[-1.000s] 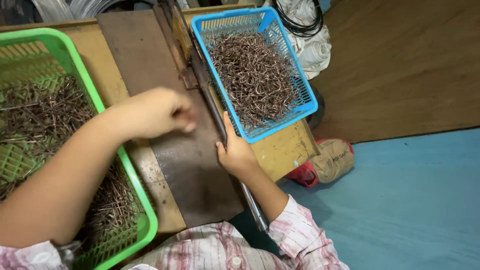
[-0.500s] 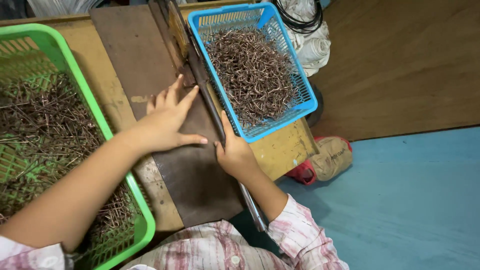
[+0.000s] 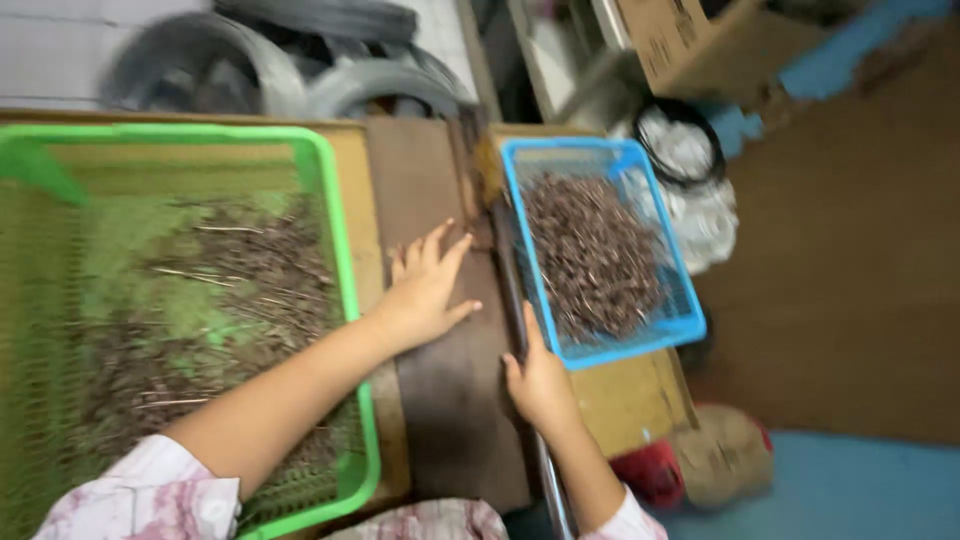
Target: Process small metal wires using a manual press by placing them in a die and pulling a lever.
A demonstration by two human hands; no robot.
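Two bare hands work a wooden bench (image 3: 620, 400): the left hand (image 3: 425, 290) lies flat, fingers spread, steadying a dark brown board (image 3: 450, 400), while the right hand (image 3: 540, 385) curls its grip around a metal bar (image 3: 505, 270) beside a blue plastic basket (image 3: 690, 320) of small brown pieces.
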